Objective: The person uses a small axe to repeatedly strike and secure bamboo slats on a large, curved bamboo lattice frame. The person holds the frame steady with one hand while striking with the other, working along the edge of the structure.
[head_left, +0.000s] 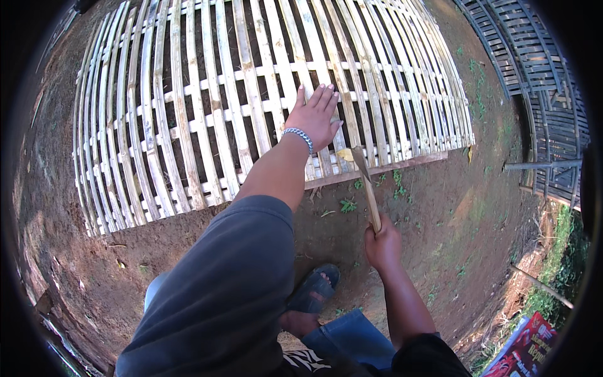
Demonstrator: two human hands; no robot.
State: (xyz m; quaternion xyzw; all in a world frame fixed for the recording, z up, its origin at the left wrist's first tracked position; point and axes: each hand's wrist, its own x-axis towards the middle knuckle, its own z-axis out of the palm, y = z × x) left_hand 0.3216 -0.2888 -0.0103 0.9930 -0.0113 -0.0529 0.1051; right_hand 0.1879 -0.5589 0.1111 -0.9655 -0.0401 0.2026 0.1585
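Observation:
A panel of pale split-bamboo slats [179, 119] lies across crosspieces low over the ground, with gaps between the slats. My left hand [314, 118] rests flat on its slats near the front edge, fingers stretched out; a chain bracelet circles the wrist. Closer to me on the right, my right hand [383, 244] is wrapped round the wooden handle of a blade tool [372, 204]. Its short dark metal blade points away from me and meets the panel's front edge, beside a yellowish leaf-like piece [345, 154]. The blade's exact shape is hard to make out.
Brown bare soil [440, 220] surrounds the panel, with small green weeds [348, 205] by its front edge. My sandalled foot [315, 289] stands below. Dark slatted bamboo structures [540, 81] are at the far right; a red printed banner [524, 349] lies lower right.

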